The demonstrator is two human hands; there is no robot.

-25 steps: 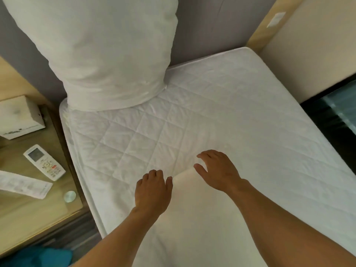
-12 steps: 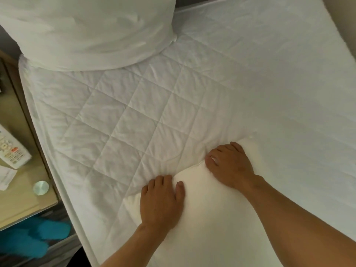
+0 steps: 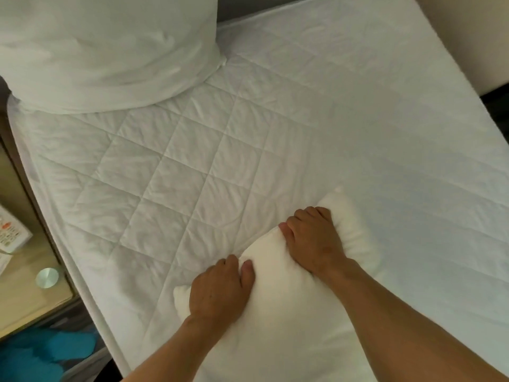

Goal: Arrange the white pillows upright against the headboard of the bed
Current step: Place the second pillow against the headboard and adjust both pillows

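Note:
One white pillow (image 3: 110, 48) stands upright at the top left, against the grey headboard (image 3: 234, 6). A second white pillow (image 3: 281, 307) lies flat on the quilted mattress (image 3: 192, 166) just below me. My left hand (image 3: 220, 290) grips its far edge near the left corner, fingers curled over the fabric. My right hand (image 3: 314, 241) grips the same edge further right, fingers dug into the pillow. The edge bunches up between both hands.
A wooden nightstand (image 3: 24, 293) stands left of the bed with a remote control (image 3: 11, 232) and a small round metal disc (image 3: 47, 277) on it. Blue fabric (image 3: 46, 357) lies on the floor below. A wall (image 3: 468, 37) borders the bed at the right.
My view has tilted down and closer to the bed. Both hands went from resting flat at the near pillow's edge to gripping it, and the edge has bunched up.

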